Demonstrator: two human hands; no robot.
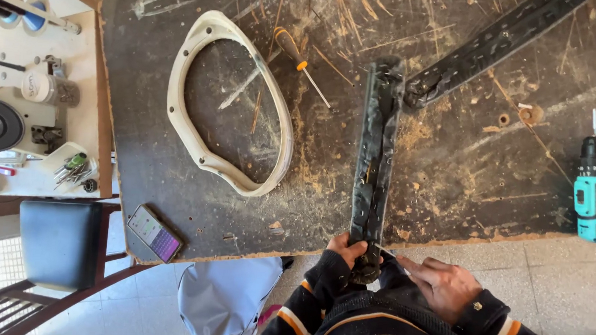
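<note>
Head view: our left hand (345,250) wraps its fingers tight around the near end of the long black strip (376,152) lying across the worktable (451,171), keeping it steady, while our right hand (443,286) pinches 1 thin tool (388,251) beside it.

Dark scarred worktable (170,200) out past my fingers, sawdust and scratches all over it, chipped pale edge. Tiled floor (556,276) under me, light grey squares, bright daylight on it. Off to my left a chair (58,242) with a dark padded seat and wooden frame. Further left, a white side table (93,41) cluttered with small parts.
</note>
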